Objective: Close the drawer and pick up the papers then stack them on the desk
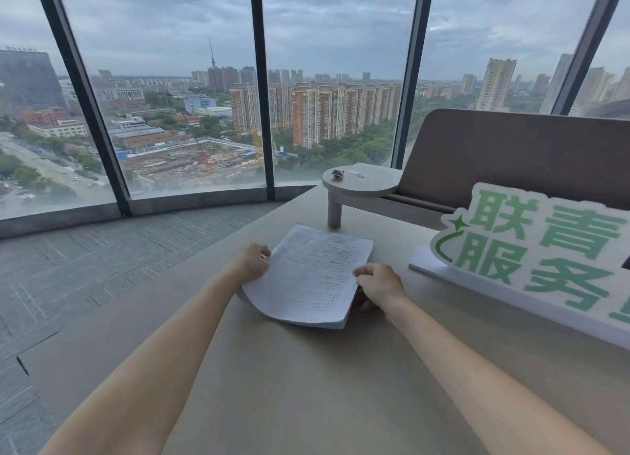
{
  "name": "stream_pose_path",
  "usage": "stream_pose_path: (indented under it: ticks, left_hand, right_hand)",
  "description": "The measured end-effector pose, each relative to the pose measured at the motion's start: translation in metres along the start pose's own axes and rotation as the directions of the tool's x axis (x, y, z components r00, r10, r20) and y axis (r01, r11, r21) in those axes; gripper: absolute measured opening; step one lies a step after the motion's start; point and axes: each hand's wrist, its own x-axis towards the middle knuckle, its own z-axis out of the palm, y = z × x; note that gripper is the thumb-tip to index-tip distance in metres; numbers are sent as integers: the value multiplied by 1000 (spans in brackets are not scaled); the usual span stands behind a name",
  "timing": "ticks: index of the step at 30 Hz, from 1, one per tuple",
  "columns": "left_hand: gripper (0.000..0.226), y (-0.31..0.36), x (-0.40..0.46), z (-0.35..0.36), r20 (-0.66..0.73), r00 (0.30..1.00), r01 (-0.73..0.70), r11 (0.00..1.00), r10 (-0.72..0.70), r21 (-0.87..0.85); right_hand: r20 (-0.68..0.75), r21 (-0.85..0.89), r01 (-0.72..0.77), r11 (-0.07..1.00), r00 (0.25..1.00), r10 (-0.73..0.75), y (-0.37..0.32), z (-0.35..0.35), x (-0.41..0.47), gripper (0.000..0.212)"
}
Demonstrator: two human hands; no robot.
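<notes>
The papers (312,277) lie on the counter (306,386), left hand (250,262) gripping their 9 o'clock edge, right hand (380,284) gripping the 3 o'clock edge.

A pale beige worktop (306,386) fills the lower view. A stack of printed papers (313,277) lies on it near the middle, its near edge curling upward. To the right sits a white sign with green characters (545,250). Behind the papers, a small round shelf (361,182) stands on one short leg.
</notes>
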Motion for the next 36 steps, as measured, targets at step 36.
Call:
stream_pose_path:
  ticks: [36]
  left_hand:
    - [30, -10, 24, 11, -251, 934, -127, 895, 253, 427]
  right_hand:
    - [184, -625, 216, 750, 975, -128, -31, 23, 22, 35]
